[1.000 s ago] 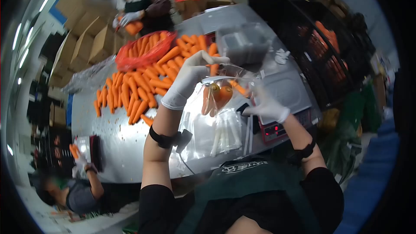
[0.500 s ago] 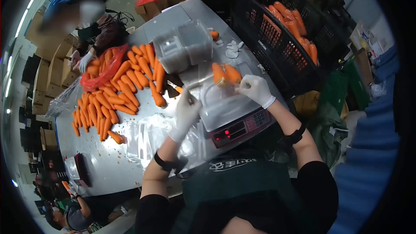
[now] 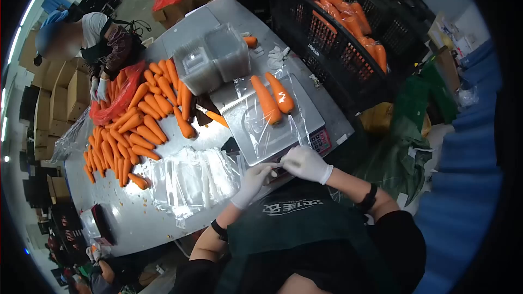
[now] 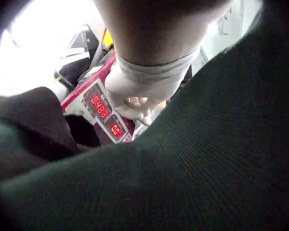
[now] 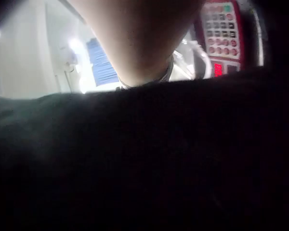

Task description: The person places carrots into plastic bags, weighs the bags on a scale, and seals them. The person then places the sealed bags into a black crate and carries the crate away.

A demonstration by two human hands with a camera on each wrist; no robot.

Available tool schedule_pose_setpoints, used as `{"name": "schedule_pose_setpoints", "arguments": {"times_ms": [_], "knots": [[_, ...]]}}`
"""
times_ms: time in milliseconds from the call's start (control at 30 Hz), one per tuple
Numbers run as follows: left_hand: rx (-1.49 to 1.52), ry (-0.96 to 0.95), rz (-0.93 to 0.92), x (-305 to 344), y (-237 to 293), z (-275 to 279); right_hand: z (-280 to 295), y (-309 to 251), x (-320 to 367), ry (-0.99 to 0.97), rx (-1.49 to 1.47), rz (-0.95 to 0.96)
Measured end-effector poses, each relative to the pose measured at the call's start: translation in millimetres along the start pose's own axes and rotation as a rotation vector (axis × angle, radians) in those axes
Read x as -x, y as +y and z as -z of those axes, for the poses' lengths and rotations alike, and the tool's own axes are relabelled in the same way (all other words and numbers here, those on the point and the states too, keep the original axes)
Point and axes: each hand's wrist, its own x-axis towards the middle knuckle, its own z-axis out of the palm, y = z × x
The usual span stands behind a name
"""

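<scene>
Two carrots are lying inside a clear bag on the scale. Both gloved hands are meeting at the bag's near edge, the left hand just beside the right hand. I cannot tell whether either is gripping it.

You are wearing thin white rubber gloves, one covering your left hand and one your right hand, their cuffs ending at the wrists. A black wrist strap is circling your left forearm, and a second black band is circling your right. A dark green fabric apron with white lettering is covering your chest over a black short-sleeved top.
</scene>
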Motion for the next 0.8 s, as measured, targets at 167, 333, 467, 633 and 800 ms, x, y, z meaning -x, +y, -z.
{"name": "schedule_pose_setpoints", "arguments": {"times_ms": [167,333,467,633,800], "knots": [[0.138,-0.119,-0.11,15,6,5,-11,-34,-14,0.042,0.139,0.031],[0.5,-0.214,0.132,-18,-8,17,-29,-34,-45,0.121,0.323,0.157],[0.519,-0.038,0.161,-7,2,5,-41,-37,-45,0.0,0.408,0.171],[0.008,0.015,-0.181,5,2,19,-37,16,160,-0.966,0.541,-0.087],[-0.269,0.141,-0.167,14,-49,58,37,28,115,-0.371,0.354,-0.376]]}}
